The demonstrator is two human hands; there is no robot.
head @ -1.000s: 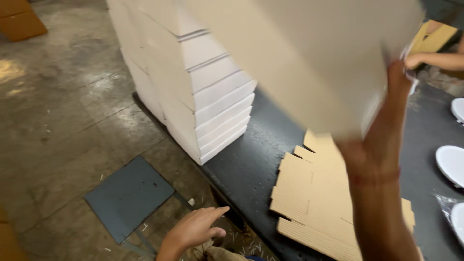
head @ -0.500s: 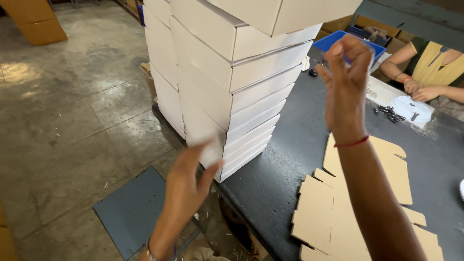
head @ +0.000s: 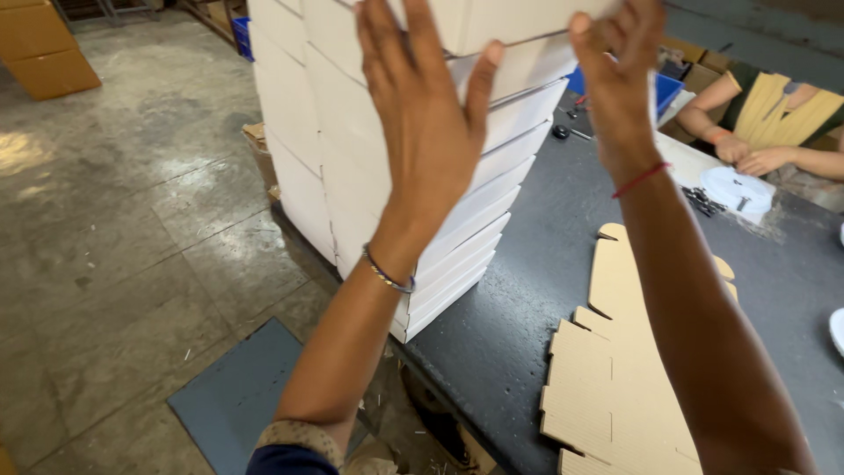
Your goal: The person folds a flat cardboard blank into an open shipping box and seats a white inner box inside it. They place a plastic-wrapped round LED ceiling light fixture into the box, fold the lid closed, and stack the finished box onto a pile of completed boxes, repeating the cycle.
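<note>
Dark worktable [head: 527,290] at edge of concrete floor [head: 132,220]. Tall stack of white boxes [head: 369,176] near table corner. Left hand [head: 422,114] spread flat, right hand [head: 620,70] open, both pressed on top box [head: 519,18], nothing gripped; likely for squaring. Flat cardboard blanks [head: 607,369] kept beside.

I see the tall stack of white boxes [head: 422,176] filling the table's [head: 527,290] near left corner, with both my hands pressed flat on its top box [head: 519,18]; no way through there. Right of the stack runs an open strip of dark table. Beyond it the pile of flat cardboard blanks [head: 615,369] covers the near right. Farther back, small black parts [head: 703,200], a white disc [head: 737,189] and a co-worker's hands [head: 747,157] crowd the surface.
</note>
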